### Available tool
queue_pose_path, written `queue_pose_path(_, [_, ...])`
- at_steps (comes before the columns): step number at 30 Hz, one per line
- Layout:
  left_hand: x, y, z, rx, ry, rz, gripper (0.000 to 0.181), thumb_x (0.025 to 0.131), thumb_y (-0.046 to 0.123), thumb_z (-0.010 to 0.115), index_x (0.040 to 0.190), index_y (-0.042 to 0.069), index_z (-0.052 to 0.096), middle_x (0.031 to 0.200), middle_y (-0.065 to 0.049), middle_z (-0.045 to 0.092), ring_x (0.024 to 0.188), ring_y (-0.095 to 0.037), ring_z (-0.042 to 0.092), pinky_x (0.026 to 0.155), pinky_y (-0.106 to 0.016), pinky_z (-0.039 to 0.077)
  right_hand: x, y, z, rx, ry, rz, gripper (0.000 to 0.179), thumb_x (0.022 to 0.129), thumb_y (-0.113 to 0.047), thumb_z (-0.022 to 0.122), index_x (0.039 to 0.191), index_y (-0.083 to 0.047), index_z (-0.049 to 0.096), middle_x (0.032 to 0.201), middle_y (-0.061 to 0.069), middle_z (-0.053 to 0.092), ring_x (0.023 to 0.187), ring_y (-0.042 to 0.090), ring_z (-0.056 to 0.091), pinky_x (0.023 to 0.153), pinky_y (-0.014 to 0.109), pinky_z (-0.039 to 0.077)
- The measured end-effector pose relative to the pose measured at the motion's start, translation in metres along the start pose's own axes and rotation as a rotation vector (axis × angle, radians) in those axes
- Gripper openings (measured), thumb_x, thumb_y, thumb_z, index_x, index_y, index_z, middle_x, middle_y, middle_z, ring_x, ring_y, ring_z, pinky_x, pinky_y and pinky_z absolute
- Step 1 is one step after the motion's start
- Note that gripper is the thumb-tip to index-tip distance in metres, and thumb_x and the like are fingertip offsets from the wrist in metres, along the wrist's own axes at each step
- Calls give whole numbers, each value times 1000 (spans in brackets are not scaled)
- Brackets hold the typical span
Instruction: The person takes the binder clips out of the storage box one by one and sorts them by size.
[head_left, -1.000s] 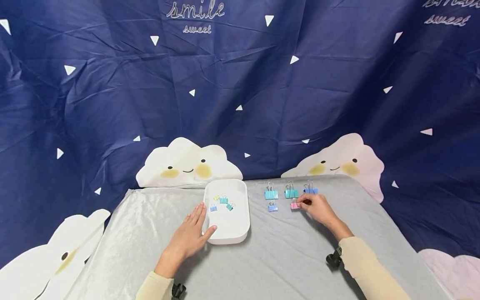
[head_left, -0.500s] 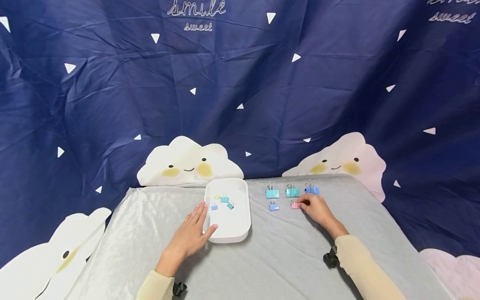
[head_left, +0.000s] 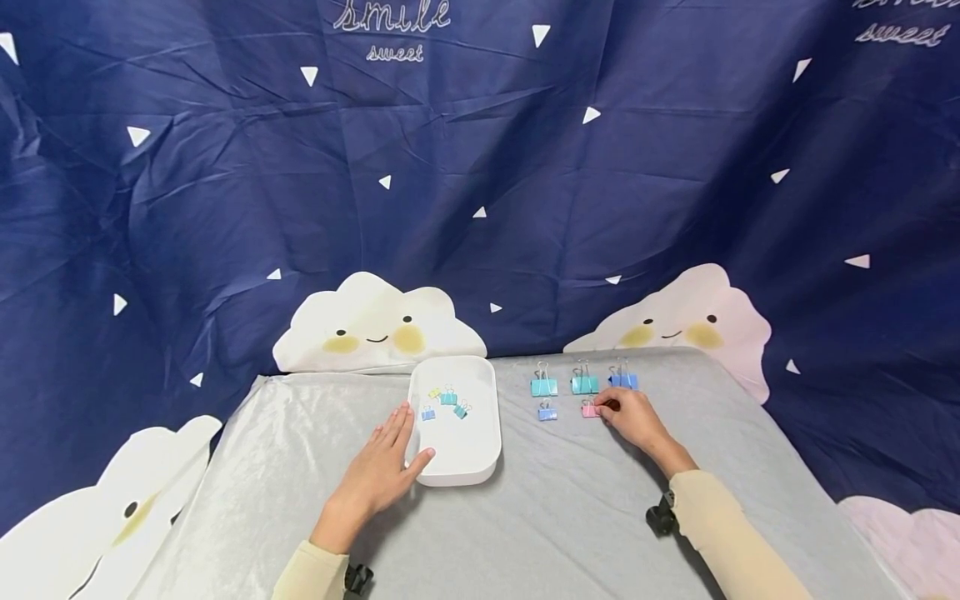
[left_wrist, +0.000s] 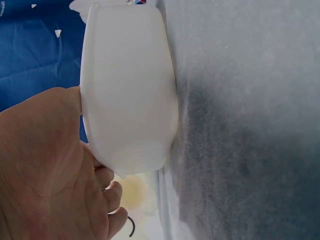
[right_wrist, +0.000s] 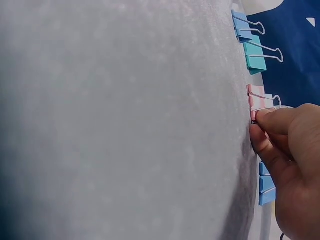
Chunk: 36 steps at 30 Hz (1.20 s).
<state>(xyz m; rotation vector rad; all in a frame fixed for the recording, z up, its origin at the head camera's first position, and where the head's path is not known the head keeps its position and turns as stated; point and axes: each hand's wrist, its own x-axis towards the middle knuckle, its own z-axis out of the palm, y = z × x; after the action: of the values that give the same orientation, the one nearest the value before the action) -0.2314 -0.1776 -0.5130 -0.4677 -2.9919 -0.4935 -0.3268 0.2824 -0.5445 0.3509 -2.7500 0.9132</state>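
In the head view my right hand [head_left: 637, 423] pinches the right end of a small pink binder clip [head_left: 588, 411] standing on the cloth. The right wrist view shows the thumb and a fingertip at the edge of that pink binder clip [right_wrist: 256, 100]. My left hand [head_left: 377, 473] rests on the left rim of a white tray [head_left: 457, 454], fingers extended. Left of the pink clip stands a small blue binder clip [head_left: 547, 414]. Behind them stand two larger teal binder clips, one on the left [head_left: 543, 387], one in the middle [head_left: 585, 384], and a larger blue binder clip [head_left: 624, 381].
Inside the tray lie several small binder clips: a yellow one [head_left: 434, 393], a blue one [head_left: 428, 414] and two teal ones [head_left: 448, 399]. Grey cloth [head_left: 540, 525] covers the table, and a dark blue curtain [head_left: 480, 150] hangs behind its far edge.
The right wrist and forearm have shifted slightly left since a second ago, with the fingers staying at the pink binder clip. The view has shifted slightly; the left hand stays at the tray.
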Motion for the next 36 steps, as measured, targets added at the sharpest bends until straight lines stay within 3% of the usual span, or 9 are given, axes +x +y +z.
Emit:
queue_pose_path(10, [1, -2, 1, 2, -3, -1, 88, 109, 60, 46, 167, -2, 25, 177, -18, 21, 165, -35, 23, 135, -54, 24, -3, 1, 0, 82, 18, 36, 13, 97, -1, 73, 109, 1, 77, 95, 12, 78, 77, 13, 67, 65, 24, 55])
queue_pose_path(18, [1, -1, 1, -2, -1, -1, 87, 109, 59, 46, 167, -2, 25, 177, -17, 21, 165, -35, 24, 135, -54, 24, -3, 4, 0, 119, 21, 49, 12, 99, -2, 71, 110, 2, 75, 94, 12, 77, 75, 12, 68, 64, 22, 54])
queue_pose_path(22, [1, -1, 0, -4, 1, 2, 87, 109, 59, 46, 167, -2, 25, 177, -18, 22, 164, -36, 25, 135, -54, 25, -3, 3, -1, 109, 22, 50, 13, 98, -1, 71, 110, 2, 75, 98, 14, 77, 80, 18, 70, 69, 26, 57])
queue_pose_path(29, [1, -2, 2, -5, -2, 1, 88, 109, 60, 46, 167, -2, 24, 177, -18, 20, 165, -34, 22, 135, -54, 24, -2, -5, -9, 85, -1, 7, 21, 97, 1, 70, 118, 4, 71, 115, 22, 73, 97, 30, 72, 85, 44, 62])
queue_pose_path(36, [2, -3, 3, -10, 4, 5, 88, 109, 59, 47, 167, -2, 24, 177, -19, 22, 165, -35, 23, 135, -54, 25, 7, -21, -19, 92, 13, -52, 23, 96, 2, 69, 119, 6, 70, 116, 23, 72, 93, 30, 74, 83, 40, 62])
